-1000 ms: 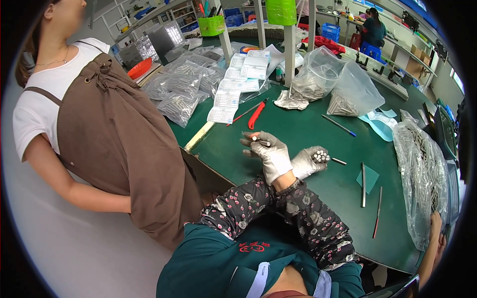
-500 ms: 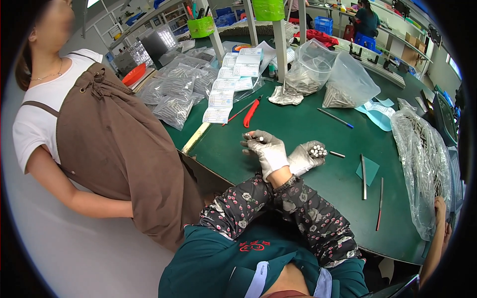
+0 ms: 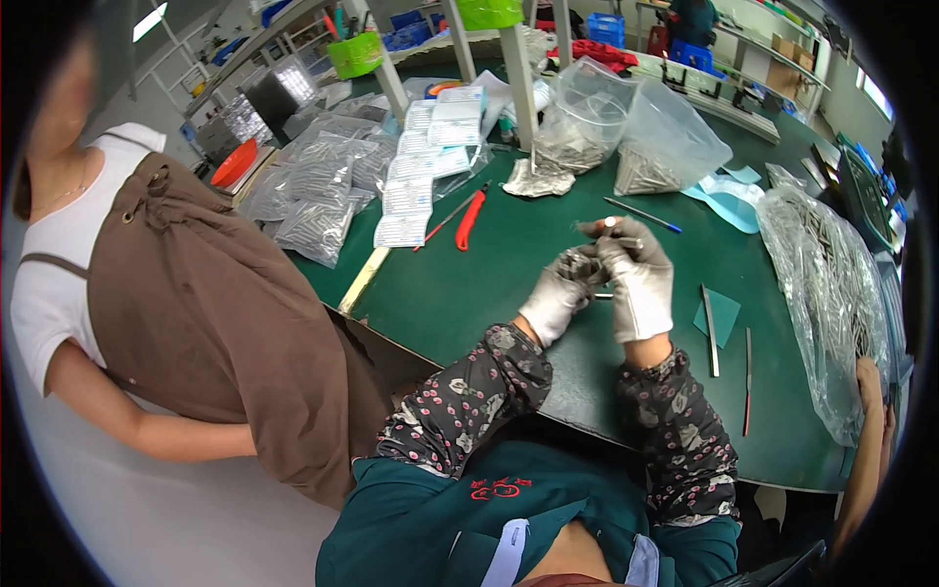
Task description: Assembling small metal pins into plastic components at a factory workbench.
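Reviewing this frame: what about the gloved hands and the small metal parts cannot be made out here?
Head view only:
- The small metal parts in the left hand: too small to tell their kind or count.
- What the right hand pinches at its fingertips: too small to identify.
- Contents of the clear bag at right: blurred by creased plastic and rim distortion.
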The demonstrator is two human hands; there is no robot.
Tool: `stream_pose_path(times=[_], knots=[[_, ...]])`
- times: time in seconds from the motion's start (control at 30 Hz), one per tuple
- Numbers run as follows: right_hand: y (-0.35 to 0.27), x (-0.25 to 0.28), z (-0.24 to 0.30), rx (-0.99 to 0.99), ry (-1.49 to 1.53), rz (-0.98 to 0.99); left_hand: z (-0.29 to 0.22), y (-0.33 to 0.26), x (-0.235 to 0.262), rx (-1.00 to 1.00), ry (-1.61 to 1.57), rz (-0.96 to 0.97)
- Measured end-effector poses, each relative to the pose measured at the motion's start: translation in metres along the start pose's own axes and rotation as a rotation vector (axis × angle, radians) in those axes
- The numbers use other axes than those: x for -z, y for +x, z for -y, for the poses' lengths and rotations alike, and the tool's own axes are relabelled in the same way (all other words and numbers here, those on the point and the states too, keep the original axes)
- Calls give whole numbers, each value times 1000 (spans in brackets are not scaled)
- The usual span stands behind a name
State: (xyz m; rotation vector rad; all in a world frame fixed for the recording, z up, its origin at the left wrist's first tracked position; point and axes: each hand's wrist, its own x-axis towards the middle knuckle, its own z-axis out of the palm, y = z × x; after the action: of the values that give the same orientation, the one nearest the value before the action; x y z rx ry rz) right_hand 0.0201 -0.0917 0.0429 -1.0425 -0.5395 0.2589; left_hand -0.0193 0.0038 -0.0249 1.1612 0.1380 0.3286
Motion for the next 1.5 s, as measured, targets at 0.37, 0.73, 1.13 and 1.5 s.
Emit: stream_pose_path(times=[0.37,0.73,1.13,1.5], knots=[[-2,35,-29,132,-1325,44,-7,-3,-2,27,-51,-109],[-13,24,-30,191,-1697,194,-8,-6,-6,56,-159,-95],[16,83,16,12,-1588,61,-22,1,18,-37,-536,-125],[8,95,6,-177,-1671,87,-20,9,-6,-150,771,152]])
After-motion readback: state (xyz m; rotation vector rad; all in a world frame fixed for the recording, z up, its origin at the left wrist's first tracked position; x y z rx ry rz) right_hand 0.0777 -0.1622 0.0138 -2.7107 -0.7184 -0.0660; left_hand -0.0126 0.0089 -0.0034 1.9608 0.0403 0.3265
